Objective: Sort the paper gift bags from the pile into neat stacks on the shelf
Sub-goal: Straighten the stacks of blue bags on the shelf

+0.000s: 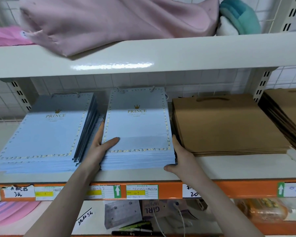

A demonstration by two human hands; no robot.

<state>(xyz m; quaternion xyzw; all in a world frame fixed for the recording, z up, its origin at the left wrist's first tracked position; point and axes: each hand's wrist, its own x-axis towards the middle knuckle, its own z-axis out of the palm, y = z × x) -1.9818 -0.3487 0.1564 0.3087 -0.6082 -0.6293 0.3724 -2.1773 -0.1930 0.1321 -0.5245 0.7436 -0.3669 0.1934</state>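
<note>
the middle stack of blue bags [138, 130] lies flat on the shelf [143, 175], near its front edge. its long axis runs front to back, with the rope handles at the far end by the wall and the folded bottoms facing the person. the word "prince" on the top bag reads upright from the front. the left hand [99, 147] presses against the stack's left side, thumb lying on the top bag, fingers [100, 132] straight and together along the edge. the right hand [181, 156] is flat against the right side, thumb hooked at the front corner; its fingers are close together against the stack's edge. just left sits a second blue stack [43, 134], wider and less even, with darker bags leaning at its right edge. to the right lies a stack of brown bags [225, 125], and another brown stack [287, 117] beyond the upright. the shelf is pale with an orange front rail [229, 189] carrying price labels [142, 192]. white tiles and wire grid back it. on the shelf above rests pink cloth [109, 23].
</note>
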